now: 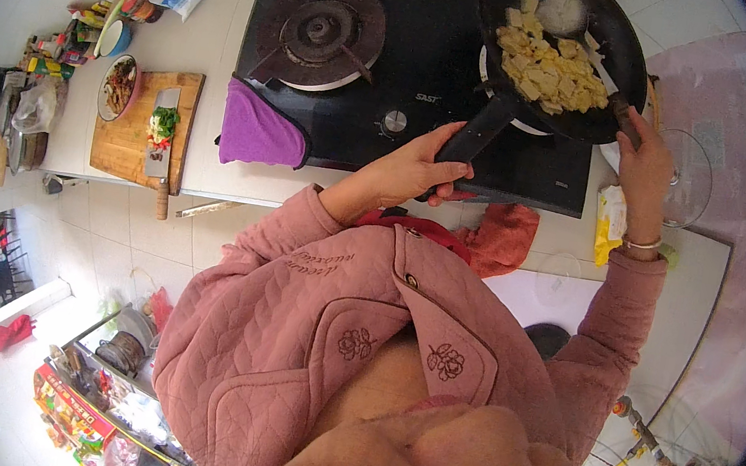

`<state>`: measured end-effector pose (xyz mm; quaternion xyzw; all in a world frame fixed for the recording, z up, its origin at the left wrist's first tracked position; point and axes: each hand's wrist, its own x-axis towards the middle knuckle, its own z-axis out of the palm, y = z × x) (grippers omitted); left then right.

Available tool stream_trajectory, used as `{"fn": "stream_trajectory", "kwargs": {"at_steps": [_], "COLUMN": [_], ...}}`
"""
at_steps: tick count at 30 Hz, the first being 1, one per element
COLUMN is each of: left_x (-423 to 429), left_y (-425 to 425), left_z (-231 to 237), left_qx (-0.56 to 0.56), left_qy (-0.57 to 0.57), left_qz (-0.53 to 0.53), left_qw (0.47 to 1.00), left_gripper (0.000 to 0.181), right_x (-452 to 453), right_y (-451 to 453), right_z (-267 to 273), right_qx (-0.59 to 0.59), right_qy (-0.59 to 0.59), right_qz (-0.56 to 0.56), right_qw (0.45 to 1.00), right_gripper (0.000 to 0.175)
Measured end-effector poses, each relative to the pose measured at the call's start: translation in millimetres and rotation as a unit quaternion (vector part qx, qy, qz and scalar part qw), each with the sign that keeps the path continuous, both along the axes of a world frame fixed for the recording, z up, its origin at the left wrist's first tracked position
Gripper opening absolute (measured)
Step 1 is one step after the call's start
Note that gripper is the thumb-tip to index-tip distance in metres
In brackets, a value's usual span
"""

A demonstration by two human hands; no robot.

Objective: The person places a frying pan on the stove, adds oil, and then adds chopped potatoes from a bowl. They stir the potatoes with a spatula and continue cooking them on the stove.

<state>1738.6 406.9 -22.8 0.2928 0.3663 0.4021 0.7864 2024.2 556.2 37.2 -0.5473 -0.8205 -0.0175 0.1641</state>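
Note:
My left hand [428,169] is closed around the black handle of a frying pan [628,47], which is over the right burner of the black gas stove [416,132]. The pan holds yellowish pieces of food [545,75], perhaps egg and tofu, beside a round whitish lump or bowl [563,13] that I cannot identify. At the pan's right rim my right hand [645,153] grips the dark handle of a spatula [603,72]. The spatula's metal part reaches into the pan along the food.
The left burner [319,29] has no pan on it. A purple cloth [263,124] hangs over the stove's front left corner. Further left lie a wooden cutting board [120,147] with a cleaver [158,160] bearing chopped vegetables, and a bowl of food [119,89]. A glass lid [691,181] is at the right.

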Motion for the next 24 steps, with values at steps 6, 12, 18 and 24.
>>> {"fn": "stream_trajectory", "kwargs": {"at_steps": [6, 12, 18, 24], "left_x": [1, 0, 2, 0], "left_y": [0, 0, -1, -1], "left_z": [2, 2, 0, 0], "left_qx": [-0.013, -0.007, 0.002, 0.009], "left_qy": [-0.007, -0.007, 0.001, -0.009], "left_qz": [0.002, 0.006, 0.007, 0.009], "left_qw": [1.0, 1.0, 1.0, 1.0], "left_gripper": [0.062, 0.063, 0.062, 0.061], "right_x": [10, -4, 1, 1], "right_y": [0, 7, -2, -16], "right_z": [11, 1, 20, 30], "right_qx": [-0.18, -0.25, -0.2, -0.097], "right_qy": [0.121, 0.256, 0.33, 0.223], "right_qz": [-0.079, -0.091, -0.094, -0.099], "right_qw": [0.973, 0.929, 0.918, 0.965], "right_gripper": [0.039, 0.038, 0.038, 0.035]}}
